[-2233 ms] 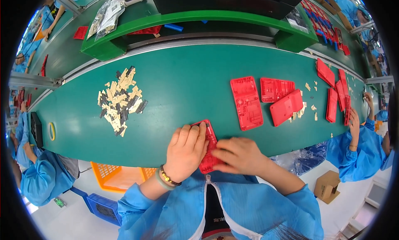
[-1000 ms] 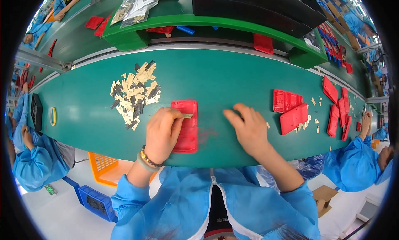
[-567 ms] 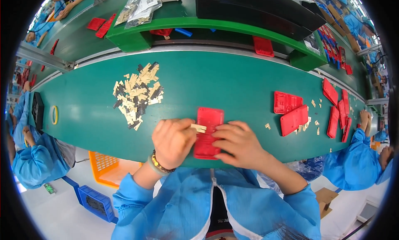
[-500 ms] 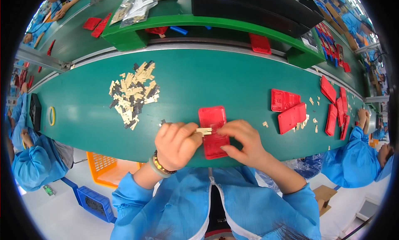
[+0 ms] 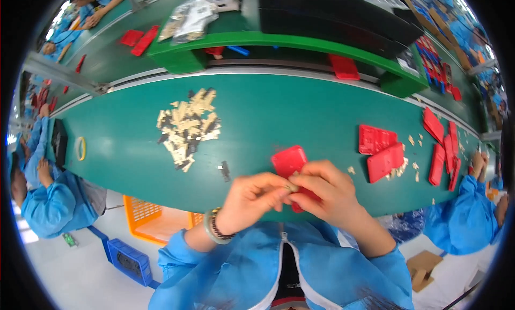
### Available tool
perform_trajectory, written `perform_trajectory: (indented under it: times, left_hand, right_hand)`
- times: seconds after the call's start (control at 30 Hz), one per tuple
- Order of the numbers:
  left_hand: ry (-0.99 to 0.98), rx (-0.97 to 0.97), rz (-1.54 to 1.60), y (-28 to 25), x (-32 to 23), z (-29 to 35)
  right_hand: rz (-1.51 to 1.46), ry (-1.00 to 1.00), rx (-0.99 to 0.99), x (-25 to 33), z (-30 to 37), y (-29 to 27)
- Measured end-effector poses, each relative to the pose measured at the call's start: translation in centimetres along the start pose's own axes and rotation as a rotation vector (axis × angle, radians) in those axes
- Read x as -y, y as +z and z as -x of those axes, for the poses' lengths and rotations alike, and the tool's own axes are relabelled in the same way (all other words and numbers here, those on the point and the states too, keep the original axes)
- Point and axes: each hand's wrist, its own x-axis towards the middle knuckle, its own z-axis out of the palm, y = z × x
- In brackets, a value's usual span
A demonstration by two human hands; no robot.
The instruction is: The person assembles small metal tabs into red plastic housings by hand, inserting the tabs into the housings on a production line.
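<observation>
My left hand [image 5: 251, 201] and my right hand [image 5: 331, 196] meet at the near edge of the green table. Both are closed, fingertips pinched together round a small cream-coloured piece [image 5: 291, 187], mostly hidden by the fingers. Beneath them lies a red plastic shell [image 5: 289, 161]; its far end shows, while my fingers cover much of the near part. A dark small strip [image 5: 223, 171] lies left of the shell. Farther left is a loose pile of cream and black small pieces [image 5: 189, 126].
Red shells [image 5: 385, 162] lie at the right among scattered cream bits. A green shelf [image 5: 300, 40] spans the back. A yellow tape ring [image 5: 80, 148] is at far left, and an orange crate [image 5: 145, 221] stands below the table edge. Co-workers in blue sit at both sides.
My hands have come together, the right hand's fingers closing in on the cream piece that the left held alone. The red shell now sits tilted. The whole view has shifted slightly.
</observation>
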Motion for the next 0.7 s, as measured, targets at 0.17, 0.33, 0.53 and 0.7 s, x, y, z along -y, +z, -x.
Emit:
perform_trajectory:
  times: [0.17, 0.33, 0.53, 0.7]
  left_hand:
    - [0.549, 0.009, -0.457, 0.6, 0.3, -0.6]
    - [0.835, -0.005, -0.61, 1.4, 1.2, -1.6]
    - [0.62, 0.033, -0.329, 2.0, 1.8, -2.2]
    - [0.788, 0.17, -0.257, 1.7, 1.1, -2.7]
  right_hand:
    - [-0.165, 0.132, -0.037, 0.6, 1.7, 0.1]
    - [-0.415, 0.361, -0.018, 0.2, 4.3, -0.3]
    - [-0.293, 0.296, -0.05, 0.3, 3.4, -0.6]
    - [-0.102, 0.527, -0.123, -2.2, 4.2, -2.1]
